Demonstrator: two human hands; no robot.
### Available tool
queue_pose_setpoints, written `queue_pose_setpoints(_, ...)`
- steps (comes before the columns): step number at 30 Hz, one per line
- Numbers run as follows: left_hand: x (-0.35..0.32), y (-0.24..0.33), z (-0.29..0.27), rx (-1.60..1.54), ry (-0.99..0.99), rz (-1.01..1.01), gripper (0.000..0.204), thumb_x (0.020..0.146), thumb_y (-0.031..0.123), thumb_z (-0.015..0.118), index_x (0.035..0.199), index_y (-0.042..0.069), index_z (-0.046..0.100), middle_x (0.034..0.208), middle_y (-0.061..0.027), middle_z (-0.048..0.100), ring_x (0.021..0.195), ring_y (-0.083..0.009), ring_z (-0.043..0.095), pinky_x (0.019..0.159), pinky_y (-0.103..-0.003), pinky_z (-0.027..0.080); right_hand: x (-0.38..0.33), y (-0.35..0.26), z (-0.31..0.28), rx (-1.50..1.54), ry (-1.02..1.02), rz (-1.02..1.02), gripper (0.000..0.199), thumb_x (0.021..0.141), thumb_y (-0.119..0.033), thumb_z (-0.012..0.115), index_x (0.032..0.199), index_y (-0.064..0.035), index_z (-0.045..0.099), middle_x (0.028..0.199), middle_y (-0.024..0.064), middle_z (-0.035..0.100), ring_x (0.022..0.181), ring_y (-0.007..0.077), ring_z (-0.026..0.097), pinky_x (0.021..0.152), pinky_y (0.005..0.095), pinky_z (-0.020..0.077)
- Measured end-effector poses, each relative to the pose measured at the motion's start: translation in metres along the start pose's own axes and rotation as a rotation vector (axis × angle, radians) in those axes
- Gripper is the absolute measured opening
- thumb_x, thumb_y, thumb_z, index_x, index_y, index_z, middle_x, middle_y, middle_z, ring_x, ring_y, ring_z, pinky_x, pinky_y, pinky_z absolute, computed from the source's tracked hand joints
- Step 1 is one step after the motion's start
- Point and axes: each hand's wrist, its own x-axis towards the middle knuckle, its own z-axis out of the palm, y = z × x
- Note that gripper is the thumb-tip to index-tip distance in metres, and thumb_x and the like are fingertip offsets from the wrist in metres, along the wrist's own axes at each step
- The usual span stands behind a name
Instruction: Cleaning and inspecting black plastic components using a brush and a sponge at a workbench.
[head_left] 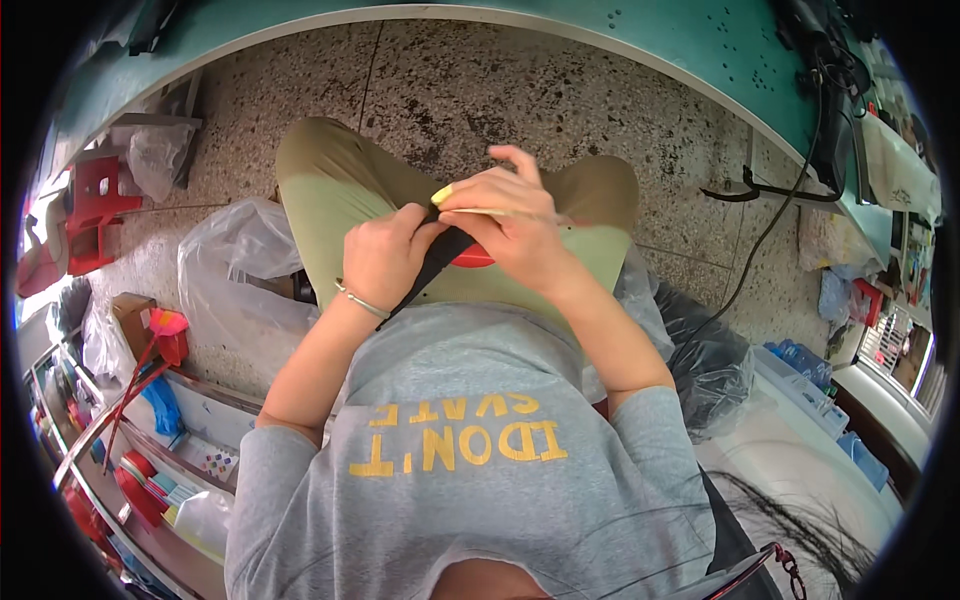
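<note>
Hands: two, comprising one left hand point(380, 262) and one right hand point(510, 225). Dark strip point(440, 264): one, between the hands. Bracelet point(361, 303): one. Shirt point(465, 375): one. Green worktop point(690, 40): one. Bright blue bag point(162, 405): one. Black plastic bag point(712, 372): one. Clear plastic bags point(232, 252): at least two. Red stools point(97, 190): at least one; exact count indeterminable.

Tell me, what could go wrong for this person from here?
The dark strip might slip, since the left hand seems to pinch only part of it. The black cable running down on the right could snag on standing up. The clear plastic bag beside the left leg might slide underfoot.
</note>
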Motion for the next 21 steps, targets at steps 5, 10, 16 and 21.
queue_pose_setpoints(5, -0.002, 0.002, -0.003, 0.224, 0.050, 0.200, 0.025, 0.075, 0.025, 0.065, 0.065, 0.009, 0.048, 0.056, -0.0059, 0.053, 0.050, -0.0223, 0.055, 0.044, -0.033, 0.043, -0.004, 0.006, 0.005, 0.238, -0.096, 0.347, 0.007, 0.074, -0.006, 0.067, 0.080, -0.0028, 0.067, 0.083, 0.0053, 0.066, 0.076, 0.0145, 0.060, 0.082, 0.0317, 0.0422)
queue_pose_setpoints(10, 0.002, 0.002, -0.003, 0.246, 0.037, 0.250, 0.020, 0.075, 0.026, 0.065, 0.071, 0.009, 0.055, 0.056, -0.0062, 0.053, 0.049, -0.0234, 0.053, 0.044, -0.033, 0.041, -0.007, 0.010, 0.004, 0.493, -0.116, 0.625, 0.009, 0.077, -0.005, 0.065, 0.084, 0.0001, 0.067, 0.084, 0.0068, 0.065, 0.076, 0.0118, 0.059, 0.067, 0.0243, 0.0474)
queue_pose_setpoints(16, -0.005, -0.003, 0.004, 0.259, 0.008, 0.273, 0.026, 0.075, 0.025, 0.065, 0.065, 0.009, 0.046, 0.055, -0.0045, 0.051, 0.051, -0.0205, 0.055, 0.045, -0.032, 0.043, -0.007, 0.024, 0.022, -0.155, -0.143, -0.011, 0.008, 0.076, -0.008, 0.061, 0.076, -0.0007, 0.059, 0.078, 0.0110, 0.060, 0.072, 0.0303, 0.057, 0.066, 0.0368, 0.0464)
queue_pose_setpoints(21, -0.023, -0.022, 0.004, 0.112, -0.009, 0.087, 0.025, 0.077, 0.027, 0.064, 0.069, 0.007, 0.052, 0.056, -0.0096, 0.055, 0.051, -0.0266, 0.057, 0.048, -0.036, 0.044, 0.005, 0.063, 0.010, -0.519, 0.101, 0.030, 0.006, 0.079, -0.007, 0.060, 0.078, -0.0009, 0.059, 0.077, 0.0103, 0.061, 0.068, 0.0244, 0.059, 0.062, 0.0347, 0.0470)
